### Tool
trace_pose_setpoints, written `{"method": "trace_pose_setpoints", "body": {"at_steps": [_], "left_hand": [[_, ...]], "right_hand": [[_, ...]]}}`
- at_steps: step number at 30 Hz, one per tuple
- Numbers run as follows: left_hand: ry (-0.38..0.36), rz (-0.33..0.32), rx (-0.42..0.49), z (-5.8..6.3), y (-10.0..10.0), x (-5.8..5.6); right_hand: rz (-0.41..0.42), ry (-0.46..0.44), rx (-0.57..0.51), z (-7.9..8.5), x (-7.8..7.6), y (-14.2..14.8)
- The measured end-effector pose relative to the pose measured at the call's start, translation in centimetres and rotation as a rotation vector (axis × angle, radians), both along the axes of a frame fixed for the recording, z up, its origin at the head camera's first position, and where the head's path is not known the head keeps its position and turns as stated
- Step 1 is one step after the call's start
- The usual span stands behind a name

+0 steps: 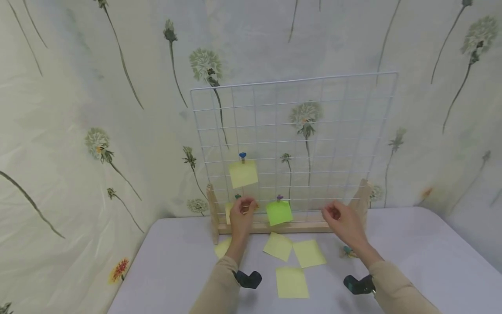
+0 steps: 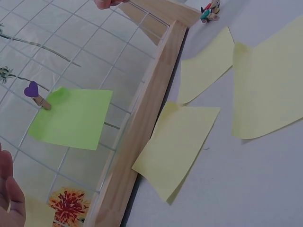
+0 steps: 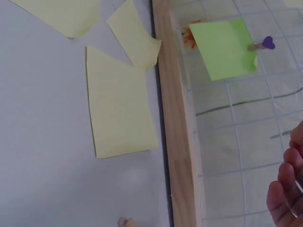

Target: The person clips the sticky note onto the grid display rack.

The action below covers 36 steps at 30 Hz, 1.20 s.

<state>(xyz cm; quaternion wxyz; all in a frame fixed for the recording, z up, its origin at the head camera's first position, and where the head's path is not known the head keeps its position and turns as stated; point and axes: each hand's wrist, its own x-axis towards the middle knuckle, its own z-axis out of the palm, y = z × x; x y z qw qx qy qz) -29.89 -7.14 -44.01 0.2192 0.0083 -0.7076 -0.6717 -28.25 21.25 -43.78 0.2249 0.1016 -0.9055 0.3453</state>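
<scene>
A white wire grid (image 1: 298, 141) stands upright in wooden feet. On its lower left, my left hand (image 1: 242, 216) is in front of a yellow sticky note (image 2: 40, 213), fingers loosely bent; whether they touch it is hidden. A green peg (image 1: 238, 196) shows just above that hand. Higher up hangs another yellow note (image 1: 243, 174) under a blue heart peg (image 1: 242, 155). To the right, a purple heart peg (image 2: 31, 90) holds a green note (image 2: 71, 118). My right hand (image 1: 345, 222) is raised before the grid's lower right, fingers loosely curled, with nothing visible in them.
Several loose yellow notes (image 1: 292, 282) lie on the white table (image 1: 172, 261) before the wooden base bar (image 1: 306, 227). Small coloured pegs (image 1: 348, 250) lie below the right hand. A flowered cloth (image 1: 129, 174) hangs behind the grid.
</scene>
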Motion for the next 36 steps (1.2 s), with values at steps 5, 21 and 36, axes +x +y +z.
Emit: {"method": "trace_pose_setpoints", "body": {"at_steps": [5,21,36], "left_hand": [[-0.05,-0.031,-0.038,-0.8,0.1,-0.1],[-0.071,-0.365,-0.38,-5.7,1.0,2.5],[-0.13,-0.449,-0.507,-8.2,1.9,3.7]], "right_hand": [[-0.026,-0.058,-0.006,-0.7,0.5,0.8],[-0.104,-0.127,-0.012,-4.0,1.9,3.2],[-0.184,-0.214,-0.033,-6.5,2.9,5.2]]}}
